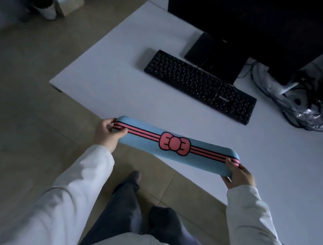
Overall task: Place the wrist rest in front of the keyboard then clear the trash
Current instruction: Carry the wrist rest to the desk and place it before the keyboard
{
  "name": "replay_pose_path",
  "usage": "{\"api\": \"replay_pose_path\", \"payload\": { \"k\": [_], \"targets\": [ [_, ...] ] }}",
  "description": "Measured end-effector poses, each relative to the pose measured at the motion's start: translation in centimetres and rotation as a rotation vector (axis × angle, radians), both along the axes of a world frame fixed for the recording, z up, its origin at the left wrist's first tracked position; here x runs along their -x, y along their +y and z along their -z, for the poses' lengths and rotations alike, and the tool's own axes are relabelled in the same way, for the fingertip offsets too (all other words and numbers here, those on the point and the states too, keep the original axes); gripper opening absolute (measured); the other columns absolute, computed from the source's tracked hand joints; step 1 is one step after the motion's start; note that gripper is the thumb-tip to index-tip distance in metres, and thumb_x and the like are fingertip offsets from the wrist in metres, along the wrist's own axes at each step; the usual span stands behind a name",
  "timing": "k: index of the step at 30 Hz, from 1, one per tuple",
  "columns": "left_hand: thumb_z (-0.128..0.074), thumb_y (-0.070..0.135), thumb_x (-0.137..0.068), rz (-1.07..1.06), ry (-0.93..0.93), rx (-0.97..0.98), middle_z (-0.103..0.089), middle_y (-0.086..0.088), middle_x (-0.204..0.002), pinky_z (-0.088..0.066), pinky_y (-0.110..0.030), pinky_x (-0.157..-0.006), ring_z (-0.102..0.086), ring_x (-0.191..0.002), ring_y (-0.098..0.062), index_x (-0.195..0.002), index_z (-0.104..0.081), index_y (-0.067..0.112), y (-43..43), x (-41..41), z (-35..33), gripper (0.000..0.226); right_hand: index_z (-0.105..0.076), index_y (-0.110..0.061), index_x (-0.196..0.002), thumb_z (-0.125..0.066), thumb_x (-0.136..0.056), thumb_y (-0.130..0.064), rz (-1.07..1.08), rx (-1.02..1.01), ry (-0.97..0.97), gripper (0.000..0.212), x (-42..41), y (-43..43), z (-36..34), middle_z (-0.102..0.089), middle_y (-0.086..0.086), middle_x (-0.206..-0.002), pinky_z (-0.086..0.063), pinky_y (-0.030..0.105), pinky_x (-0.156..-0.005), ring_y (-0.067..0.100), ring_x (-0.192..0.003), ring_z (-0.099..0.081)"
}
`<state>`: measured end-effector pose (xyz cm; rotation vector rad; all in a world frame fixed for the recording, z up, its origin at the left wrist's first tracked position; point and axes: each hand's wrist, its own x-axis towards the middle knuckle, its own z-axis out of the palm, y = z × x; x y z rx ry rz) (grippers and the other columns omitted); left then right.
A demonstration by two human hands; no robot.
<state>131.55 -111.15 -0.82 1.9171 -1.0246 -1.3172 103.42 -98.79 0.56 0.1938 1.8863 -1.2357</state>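
**Clerk:** Item one: wrist rest (176, 145), blue, pink stripe and bow. Location: in the air at the near edge of the desk (120, 88), part over the desktop and part over the floor, roughly parallel to the keyboard (200, 86) but well apart from it. Not yet placed.

**Checker:** Holders?

**Clerk:** Left hand (107, 133) closed on the left end, thumb across the stripe. Right hand (240, 176) closed on the right end, fingers wrapped under it. Both sleeves white.

**Checker:** Item two?

**Clerk:** Keyboard, black, lying at an angle on the desk below the monitor (262, 18). Bare desktop in front of it, ample room for the rest.

**Checker:** Trash?

**Clerk:** Clear plastic wrapping (311, 117), crumpled, far right, lying among the cables (283, 93). Probable trash; judged, not confirmed.

**Checker:** Hazards, as estimated?

**Clerk:** Three. The rest looks soft, so with only its ends held the middle may sag and land crooked or skewed against the angled keyboard. Set too close, it could nudge the keyboard back toward the monitor stand. Later, pulling the wrapping free could snag the cables and drag whatever they are plugged into.
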Motion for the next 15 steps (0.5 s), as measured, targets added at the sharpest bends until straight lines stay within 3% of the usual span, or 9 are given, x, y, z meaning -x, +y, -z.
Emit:
{"api": "replay_pose_path", "payload": {
  "k": [3, 4, 6, 8, 10, 13, 15],
  "targets": [
    [-0.071, 0.009, -0.075, 0.181, -0.052, 0.025, -0.058, -0.018, -0.127, -0.043, -0.031, -0.09, -0.054, -0.099, -0.022, -0.122, -0.052, 0.002, -4.3, 1.6, 0.2, 0.051, -0.057, -0.008, -0.086, -0.06, -0.085, -0.01, 0.133, -0.039, -0.031, 0.004, -0.6, -0.4, 0.2, -0.048, 0.009, -0.101, -0.045, 0.039, -0.098, 0.02, -0.1, -0.046],
    [-0.07, 0.009, -0.075, 0.245, -0.051, 0.027, -0.058, -0.017, -0.128, -0.041, -0.028, -0.088, -0.052, -0.098, -0.02, -0.123, -0.051, 0.003, -5.8, 2.1, 0.5, 0.051, -0.055, -0.009, -0.079, -0.06, -0.085, -0.01, 0.188, -0.047, -0.022, 0.007, -0.9, -0.5, 0.3, -0.048, 0.011, -0.102, -0.044, 0.041, -0.1, 0.02, -0.099, -0.046],
    [-0.07, 0.009, -0.076, 0.327, -0.055, 0.008, -0.056, -0.017, -0.129, -0.038, -0.026, -0.087, -0.054, -0.101, -0.024, -0.124, -0.05, 0.004, -7.8, 2.9, 0.8, 0.052, -0.054, -0.007, -0.078, -0.061, -0.084, -0.009, 0.262, -0.069, -0.016, 0.009, -1.7, -0.5, 0.4, -0.053, 0.02, -0.114, -0.044, 0.044, -0.101, 0.021, -0.099, -0.046],
    [-0.069, 0.01, -0.076, 0.419, -0.071, -0.011, -0.055, -0.016, -0.13, -0.037, -0.026, -0.087, -0.054, -0.104, -0.026, -0.125, -0.049, 0.005, -9.9, 3.9, 1.0, 0.053, -0.057, -0.003, -0.089, -0.061, -0.084, -0.008, 0.342, -0.096, -0.011, 0.008, -2.6, -0.6, 0.6, -0.049, 0.027, -0.134, -0.046, 0.043, -0.097, 0.022, -0.1, -0.046],
    [-0.068, 0.01, -0.078, 0.476, -0.087, -0.027, -0.054, -0.016, -0.131, -0.036, -0.025, -0.085, -0.051, -0.101, -0.024, -0.126, -0.048, 0.006, -11.1, 4.6, 1.2, 0.052, -0.057, -0.002, -0.082, -0.061, -0.084, -0.007, 0.381, -0.122, -0.027, 0.006, -3.5, -0.5, 0.9, -0.045, 0.027, -0.139, -0.046, 0.044, -0.094, 0.022, -0.099, -0.045],
    [-0.067, 0.01, -0.078, 0.57, -0.121, -0.049, -0.053, -0.016, -0.133, -0.038, -0.027, -0.09, -0.053, -0.115, -0.03, -0.126, -0.048, 0.006, -12.5, 5.5, 1.7, 0.052, -0.055, -0.007, -0.077, -0.062, -0.083, -0.009, 0.441, -0.194, -0.037, 0.009, -4.9, -0.2, 1.7, -0.052, 0.027, -0.127, -0.052, 0.041, -0.086, 0.024, -0.097, -0.046],
    [-0.067, 0.011, -0.078, 0.617, -0.147, -0.058, -0.053, -0.017, -0.133, -0.039, -0.03, -0.094, -0.052, -0.119, -0.032, -0.126, -0.048, 0.006, -13.1, 5.7, 2.0, 0.052, -0.06, 0.001, -0.085, -0.063, -0.082, -0.011, 0.462, -0.231, -0.029, 0.012, -5.6, 0.0, 2.2, -0.052, 0.017, -0.104, -0.056, 0.028, -0.063, 0.023, -0.093, -0.046]
  ]
}}
